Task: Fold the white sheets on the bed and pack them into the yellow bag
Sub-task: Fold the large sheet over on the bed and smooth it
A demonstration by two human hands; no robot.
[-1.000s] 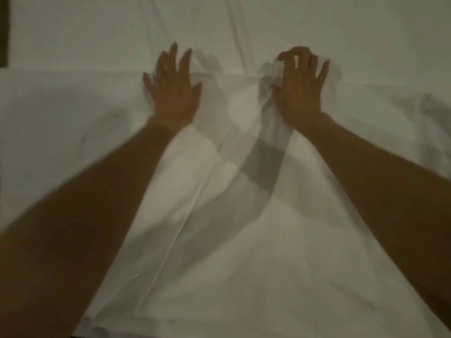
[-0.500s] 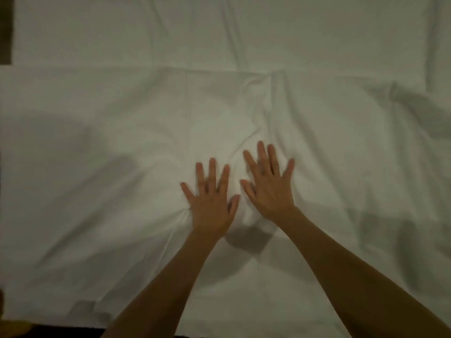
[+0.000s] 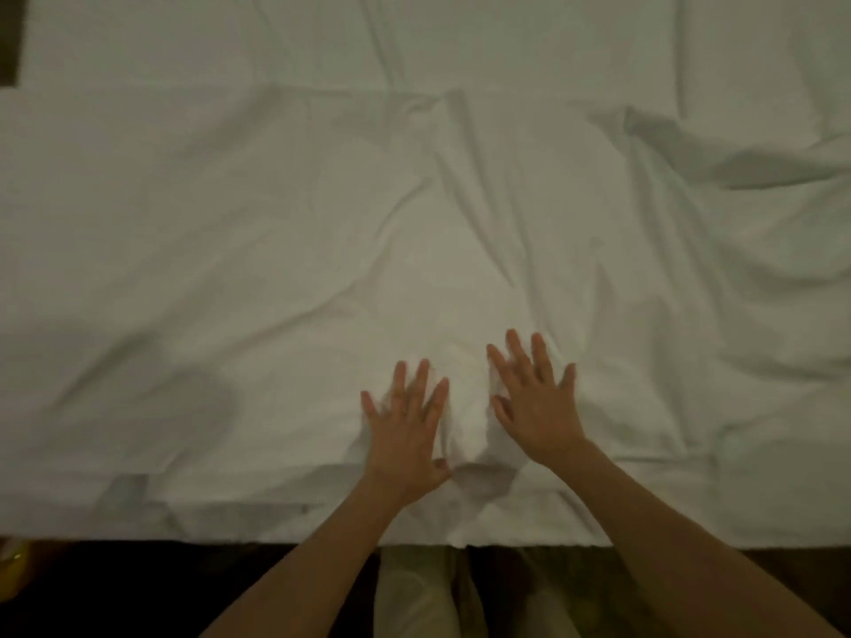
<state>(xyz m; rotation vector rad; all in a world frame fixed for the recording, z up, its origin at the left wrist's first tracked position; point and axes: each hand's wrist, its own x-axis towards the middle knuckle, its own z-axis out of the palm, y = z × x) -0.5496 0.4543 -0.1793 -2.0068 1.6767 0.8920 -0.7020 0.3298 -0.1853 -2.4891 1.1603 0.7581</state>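
Nearest, below the bed's edge, the person's pale trousers (image 3: 416,591) show against a dark floor, and a sliver of yellow (image 3: 14,561) at the far left near corner may be the bag, though too little shows to be sure. Just beyond, the sheet (image 3: 230,269) has its near hem along the bed's near edge, with a small folded-under flap at the left. Both hands lie flat on it close to that hem, fingers straight and spread, holding nothing: the left hand (image 3: 407,435) slightly nearer, the right hand (image 3: 536,405) a little farther and to its right, with a raised pucker of cloth between them. From the hands the sheet runs away in every direction but mostly sideways; its long axis lies left to right across the view, so most of the cloth sits far and out to each side of the palms. The left half looks fairly smooth, while the right half carries deeper creases, and a raised ridge (image 3: 737,158) stands at the far right. A crosswise edge or fold line runs left to right farther up, with more white bedding (image 3: 506,34) beyond it. The next move probably calls for smoothing outward, and the right hand is nearer the worst wrinkles.
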